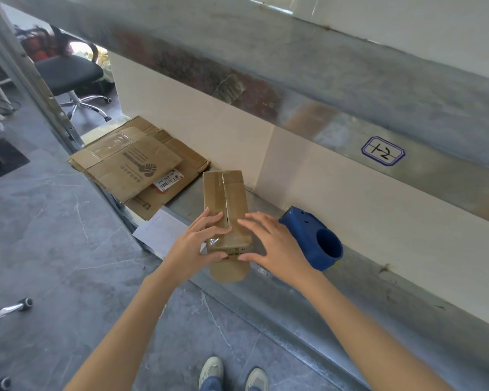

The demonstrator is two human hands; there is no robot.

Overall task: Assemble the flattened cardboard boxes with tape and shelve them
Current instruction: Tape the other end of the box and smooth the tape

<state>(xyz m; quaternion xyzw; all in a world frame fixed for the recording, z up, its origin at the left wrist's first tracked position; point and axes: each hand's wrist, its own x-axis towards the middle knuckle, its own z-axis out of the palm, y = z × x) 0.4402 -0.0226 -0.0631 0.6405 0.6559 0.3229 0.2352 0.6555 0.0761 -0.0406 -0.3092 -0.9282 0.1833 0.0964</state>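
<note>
A small assembled cardboard box (pixel 225 194) lies on the metal shelf (pixel 350 280), with clear tape along its top seam and its near end flap hanging over the shelf edge. My left hand (pixel 198 244) grips the box's near left corner, fingers on top and thumb on the end face. My right hand (pixel 268 244) rests on the near right side with fingers spread on the taped top. A blue tape dispenser (pixel 314 238) sits on the shelf just right of my right hand. Several flattened cardboard boxes (pixel 136 165) are stacked at the shelf's left end.
A white sheet of paper (pixel 161 230) lies by the shelf edge left of the box. An upper shelf beam (pixel 294 88) with a label overhangs the work area. An office chair (pixel 71 77) stands on the grey floor at the back left. My shoes (pixel 232 373) are below.
</note>
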